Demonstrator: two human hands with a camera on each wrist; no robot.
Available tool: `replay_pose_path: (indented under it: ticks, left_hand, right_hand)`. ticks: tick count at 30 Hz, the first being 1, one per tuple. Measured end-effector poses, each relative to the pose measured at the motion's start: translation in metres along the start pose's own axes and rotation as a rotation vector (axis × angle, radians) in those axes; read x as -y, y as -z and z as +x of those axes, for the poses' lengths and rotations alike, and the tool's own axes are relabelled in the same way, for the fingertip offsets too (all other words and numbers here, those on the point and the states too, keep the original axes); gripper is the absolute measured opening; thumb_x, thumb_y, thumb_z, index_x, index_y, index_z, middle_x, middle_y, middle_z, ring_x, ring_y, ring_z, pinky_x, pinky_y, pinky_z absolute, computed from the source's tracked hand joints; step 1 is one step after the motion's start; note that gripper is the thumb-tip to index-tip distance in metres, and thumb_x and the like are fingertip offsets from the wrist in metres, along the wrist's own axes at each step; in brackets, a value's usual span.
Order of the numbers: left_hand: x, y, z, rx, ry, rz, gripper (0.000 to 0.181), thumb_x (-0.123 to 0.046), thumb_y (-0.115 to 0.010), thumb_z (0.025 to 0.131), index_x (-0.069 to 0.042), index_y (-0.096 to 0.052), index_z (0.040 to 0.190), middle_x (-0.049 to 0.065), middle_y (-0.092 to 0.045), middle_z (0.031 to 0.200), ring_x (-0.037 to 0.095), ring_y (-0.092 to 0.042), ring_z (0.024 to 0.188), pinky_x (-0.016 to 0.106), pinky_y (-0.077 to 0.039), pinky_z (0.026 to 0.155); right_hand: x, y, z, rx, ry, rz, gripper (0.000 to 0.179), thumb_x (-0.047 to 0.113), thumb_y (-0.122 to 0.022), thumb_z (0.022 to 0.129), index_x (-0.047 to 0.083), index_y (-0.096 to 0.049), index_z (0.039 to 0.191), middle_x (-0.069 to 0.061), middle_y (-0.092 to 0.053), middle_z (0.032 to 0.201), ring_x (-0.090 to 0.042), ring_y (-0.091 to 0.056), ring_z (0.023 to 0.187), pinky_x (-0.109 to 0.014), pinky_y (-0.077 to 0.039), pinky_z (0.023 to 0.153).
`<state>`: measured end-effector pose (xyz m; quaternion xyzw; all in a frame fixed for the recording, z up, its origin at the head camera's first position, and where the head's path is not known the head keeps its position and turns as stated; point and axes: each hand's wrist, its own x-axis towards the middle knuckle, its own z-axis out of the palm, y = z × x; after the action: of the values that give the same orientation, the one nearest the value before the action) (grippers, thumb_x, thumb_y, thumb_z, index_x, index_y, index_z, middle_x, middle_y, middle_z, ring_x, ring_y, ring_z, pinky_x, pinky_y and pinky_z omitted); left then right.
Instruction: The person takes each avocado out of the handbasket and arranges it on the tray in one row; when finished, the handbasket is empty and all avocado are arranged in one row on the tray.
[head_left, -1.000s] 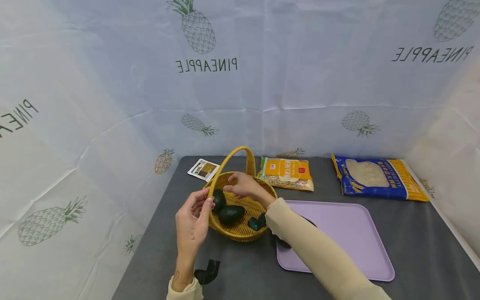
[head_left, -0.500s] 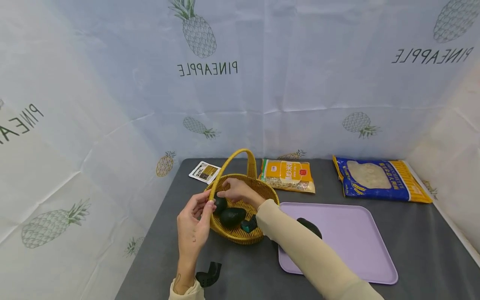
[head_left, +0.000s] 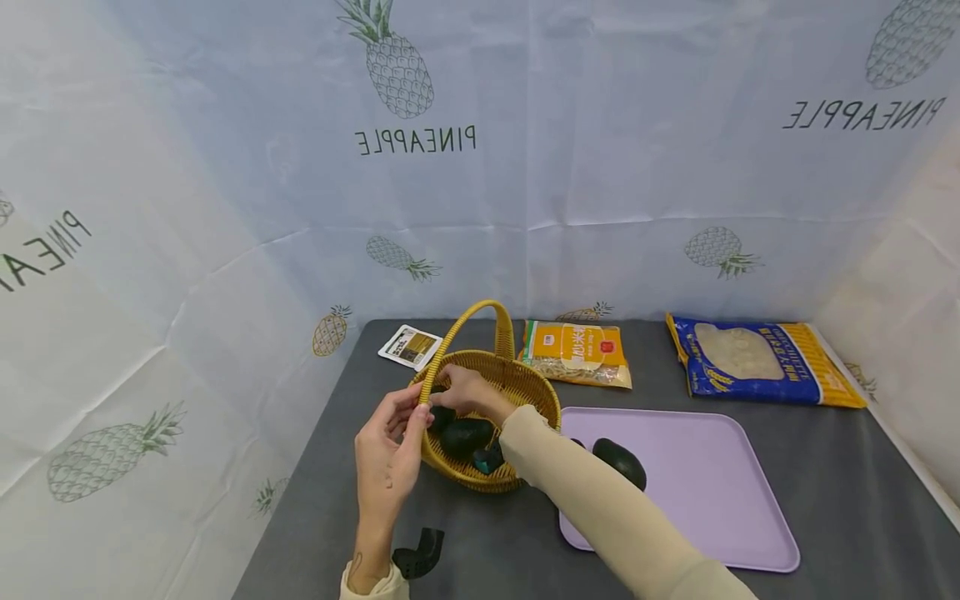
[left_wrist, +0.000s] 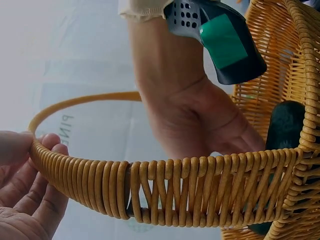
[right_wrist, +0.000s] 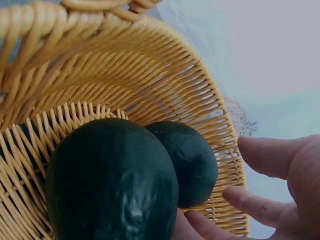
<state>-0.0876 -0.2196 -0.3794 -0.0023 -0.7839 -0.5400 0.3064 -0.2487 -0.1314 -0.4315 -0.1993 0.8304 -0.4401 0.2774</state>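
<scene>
A yellow wicker basket (head_left: pixel 536 398) with a tall handle stands on the dark table. My left hand (head_left: pixel 387 446) pinches the near side of that handle (left_wrist: pixel 95 185) between thumb and fingers. Two dark green avocados lie inside: a nearer avocado (right_wrist: pixel 112 180) and a farther avocado (right_wrist: pixel 190 162) by the basket wall. Reaching in from the right, my right hand (head_left: pixel 468 392) has its fingers spread around the farther avocado. Its thumb (right_wrist: pixel 270 155) stands away from the skin, while the fingertips come close to the lower side.
To the right lies a lilac tray (head_left: pixel 712 483) with an avocado (head_left: pixel 619 463) on it and another dark one mostly behind my right sleeve. Along the back are a small white packet (head_left: pixel 409 347), an orange food bag (head_left: pixel 577 352) and a blue-and-yellow bag (head_left: pixel 757 360).
My right hand has moved left and down within the basket, toward the farther avocado. The left hand keeps its hold on the handle. More of the tray's avocado now shows.
</scene>
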Motion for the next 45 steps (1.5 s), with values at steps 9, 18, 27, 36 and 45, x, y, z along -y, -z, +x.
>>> replay_pose_path:
  ticks: [9,18,27,36,45]
  left_hand:
    - [0.001,0.0,0.0,0.0,0.0,0.013,0.024,-0.001,-0.068,0.095,-0.002,-0.069,0.119,0.01,-0.072,0.1,0.01,-0.07,0.082,0.019,-0.059,0.076]
    - [0.002,0.0,0.0,0.005,0.006,0.005,0.024,-0.002,-0.068,0.096,-0.004,-0.069,0.119,0.017,-0.072,0.099,0.012,-0.069,0.083,0.021,-0.06,0.077]
    - [0.003,0.001,0.001,0.003,-0.015,-0.011,0.023,-0.002,-0.067,0.096,-0.004,-0.07,0.119,0.012,-0.073,0.097,0.011,-0.07,0.083,0.022,-0.06,0.076]
    - [0.004,0.001,0.001,0.009,-0.028,-0.02,0.024,-0.002,-0.066,0.097,-0.004,-0.07,0.121,0.014,-0.072,0.098,0.014,-0.07,0.084,0.022,-0.059,0.075]
    - [0.004,0.001,0.002,0.01,-0.002,-0.017,0.024,-0.002,-0.067,0.096,-0.004,-0.07,0.12,0.017,-0.072,0.098,0.013,-0.07,0.083,0.023,-0.06,0.076]
  right_hand:
    - [-0.001,-0.003,0.004,0.024,0.011,-0.002,0.049,0.026,-0.075,0.092,0.0,-0.056,0.13,-0.016,-0.062,0.115,-0.041,-0.067,0.096,-0.047,-0.06,0.077]
    - [-0.002,-0.007,0.01,0.05,0.041,-0.11,0.048,0.03,-0.074,0.092,0.003,-0.056,0.127,-0.013,-0.063,0.112,-0.024,-0.061,0.086,-0.035,-0.057,0.069]
    - [0.0,-0.012,0.013,0.028,0.037,-0.164,0.05,0.028,-0.072,0.091,0.002,-0.052,0.129,-0.01,-0.058,0.095,-0.019,-0.053,0.068,-0.027,-0.042,0.055]
    - [-0.003,-0.016,0.017,0.006,0.012,-0.163,0.059,0.032,-0.076,0.089,0.002,-0.051,0.134,-0.016,-0.063,0.117,-0.023,-0.055,0.089,-0.032,-0.046,0.073]
    - [-0.01,-0.019,0.026,-0.008,0.016,-0.036,0.049,0.025,-0.081,0.084,0.004,-0.058,0.121,-0.013,-0.064,0.113,-0.023,-0.055,0.089,-0.034,-0.048,0.077]
